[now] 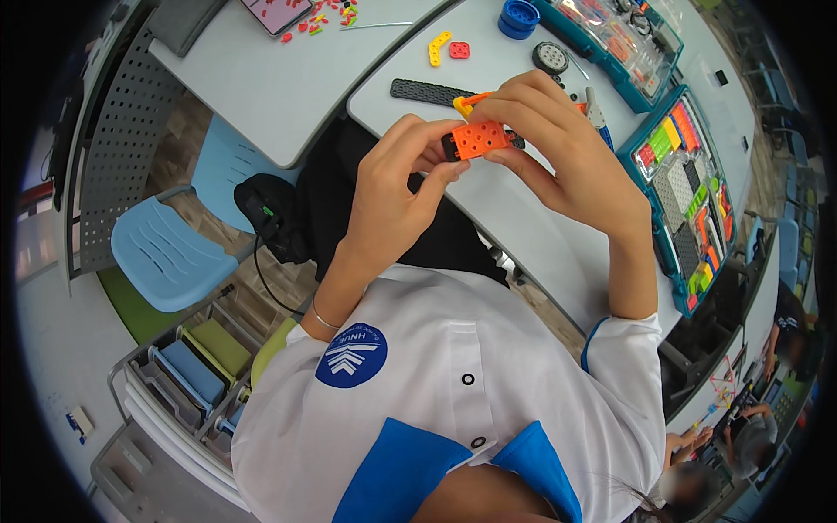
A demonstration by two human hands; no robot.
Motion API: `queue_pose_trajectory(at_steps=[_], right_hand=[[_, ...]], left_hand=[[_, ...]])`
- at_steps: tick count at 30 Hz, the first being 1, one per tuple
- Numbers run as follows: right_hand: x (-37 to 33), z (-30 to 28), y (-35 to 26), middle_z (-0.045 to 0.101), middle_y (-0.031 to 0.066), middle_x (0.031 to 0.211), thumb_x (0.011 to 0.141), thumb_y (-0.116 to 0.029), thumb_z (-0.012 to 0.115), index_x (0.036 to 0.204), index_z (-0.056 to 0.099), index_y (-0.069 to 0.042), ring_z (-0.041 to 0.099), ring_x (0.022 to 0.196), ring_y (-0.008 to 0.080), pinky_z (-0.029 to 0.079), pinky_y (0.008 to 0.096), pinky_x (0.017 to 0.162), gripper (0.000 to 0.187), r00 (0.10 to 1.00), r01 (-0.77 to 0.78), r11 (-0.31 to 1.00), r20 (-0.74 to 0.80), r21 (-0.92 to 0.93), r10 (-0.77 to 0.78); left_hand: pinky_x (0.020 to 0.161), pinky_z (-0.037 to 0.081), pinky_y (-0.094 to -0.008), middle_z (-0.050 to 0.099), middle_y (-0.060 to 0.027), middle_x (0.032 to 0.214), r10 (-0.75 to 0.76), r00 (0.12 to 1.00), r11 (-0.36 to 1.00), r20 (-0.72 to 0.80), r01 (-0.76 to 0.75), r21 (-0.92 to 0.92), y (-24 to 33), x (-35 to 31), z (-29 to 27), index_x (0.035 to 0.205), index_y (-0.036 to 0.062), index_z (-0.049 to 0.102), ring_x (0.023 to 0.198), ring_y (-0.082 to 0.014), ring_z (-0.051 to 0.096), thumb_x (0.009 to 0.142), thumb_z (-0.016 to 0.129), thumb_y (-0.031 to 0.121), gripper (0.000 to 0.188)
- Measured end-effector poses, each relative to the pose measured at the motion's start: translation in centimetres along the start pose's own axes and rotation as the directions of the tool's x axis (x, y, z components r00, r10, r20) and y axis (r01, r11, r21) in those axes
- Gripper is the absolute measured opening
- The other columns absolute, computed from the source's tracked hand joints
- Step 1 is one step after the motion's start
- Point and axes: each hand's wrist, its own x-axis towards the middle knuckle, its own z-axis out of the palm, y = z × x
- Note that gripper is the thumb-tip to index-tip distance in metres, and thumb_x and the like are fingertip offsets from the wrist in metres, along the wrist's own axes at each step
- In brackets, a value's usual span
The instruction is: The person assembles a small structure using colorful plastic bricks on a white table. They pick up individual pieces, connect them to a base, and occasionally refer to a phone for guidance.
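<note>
Between my two hands, above the near edge of the table, is an orange building block assembly (479, 139) with round holes and black pieces at its ends. My left hand (392, 179) pinches its left end between thumb and fingers. From the right, my right hand (571, 161) grips the other end, thumb below and fingers over the top. A yellow and orange piece (469, 103) sticks up behind the block by my right fingers; whether it is joined to the block cannot be made out. Just beyond my hands lies a black perforated strip (427, 91).
A yellow angled beam (437, 49), red plate (459, 50), blue wheel hub (518, 19) and black-tyred wheel (551, 57) lie farther back. At right is a teal sorting case (678, 196) of coloured parts, with another case (615, 48) behind. A blue chair (170, 253) stands left.
</note>
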Motion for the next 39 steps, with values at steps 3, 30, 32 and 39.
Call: queue_pose_trajectory(at_steps=[3, 30, 32, 39], right_hand=[[0.0, 0.1, -0.3, 0.060, 0.0109, 0.107, 0.085, -0.009, 0.071, 0.112, 0.061, 0.000, 0.054, 0.106, 0.0299, 0.050, 0.0390, 0.088, 0.030, 1.000, 0.013, 0.999, 0.015, -0.042, -0.012], [-0.3, 1.6, -1.5, 0.061, 0.0102, 0.108, 0.069, 0.000, 0.075, 0.114, 0.065, 0.001, 0.057, 0.104, 0.0312, 0.053, 0.0381, 0.084, 0.045, 0.999, 0.013, 0.957, -0.033, -0.290, -0.023], [-0.3, 1.8, -1.7, 0.061, 0.0108, 0.108, 0.068, 0.000, 0.075, 0.113, 0.065, 0.002, 0.057, 0.105, 0.0317, 0.053, 0.0379, 0.084, 0.046, 0.999, 0.022, 0.950, -0.028, -0.312, -0.033], [0.2, 0.5, -2.1, 0.059, 0.0089, 0.104, 0.075, -0.004, 0.073, 0.103, 0.063, 0.000, 0.056, 0.109, 0.0276, 0.057, 0.0332, 0.077, 0.030, 0.993, 0.072, 0.937, -0.059, -0.343, -0.098]], left_hand=[[0.077, 0.059, -0.0241, 0.057, -0.0070, 0.093, -0.010, 1.000, 1.000, 0.029, 0.009, 0.016, 0.1, 0.1, 0.0, 0.119, -0.0057, 0.063, 0.081, -0.0111, 0.062, 0.084, 0.067, -0.012, 0.036], [0.070, 0.060, -0.0303, 0.055, -0.0100, 0.093, 0.004, 1.000, 1.000, 0.002, -0.004, 0.021, 0.6, 0.7, 1.0, 0.125, -0.0032, 0.057, 0.078, -0.0181, 0.062, 0.081, 0.061, -0.015, 0.045], [0.067, 0.060, -0.0307, 0.055, -0.0109, 0.093, 0.021, 1.000, 1.000, -0.017, -0.021, -0.009, 0.4, 0.7, 1.3, 0.125, -0.0029, 0.057, 0.078, -0.0199, 0.064, 0.082, 0.061, -0.014, 0.046], [0.064, 0.059, -0.0240, 0.060, -0.0077, 0.096, 0.003, 0.998, 0.980, -0.069, -0.017, -0.197, 0.1, 0.8, 1.1, 0.118, -0.0028, 0.065, 0.079, -0.0137, 0.063, 0.079, 0.069, -0.012, 0.040]])
